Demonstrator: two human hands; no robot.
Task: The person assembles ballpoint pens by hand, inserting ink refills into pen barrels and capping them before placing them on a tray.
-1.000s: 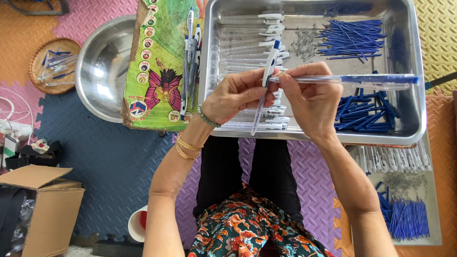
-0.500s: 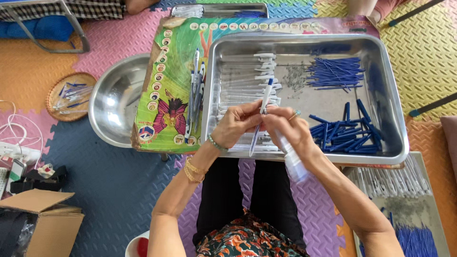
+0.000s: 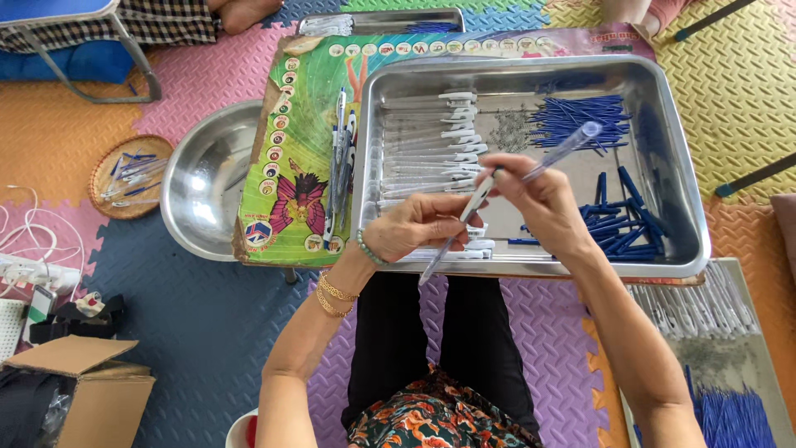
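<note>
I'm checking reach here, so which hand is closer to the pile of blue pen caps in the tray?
Right. The right hand is above the tray, just left of the blue pen caps; the left hand sits farther left, near the tray's front rim.

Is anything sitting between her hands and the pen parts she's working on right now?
Nothing visible does. The left hand already grips the white pen barrel, and the right hand already grips the clear tube, above the metal tray.

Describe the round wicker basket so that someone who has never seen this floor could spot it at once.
Start at the big steel tray in front of the person, then move left past the colourful printed board to the round steel bowl. Just left of the bowl, on the foam floor mat, lies the wicker basket. It is the only woven brown container, shallow and round, holding a few pen parts.
</note>
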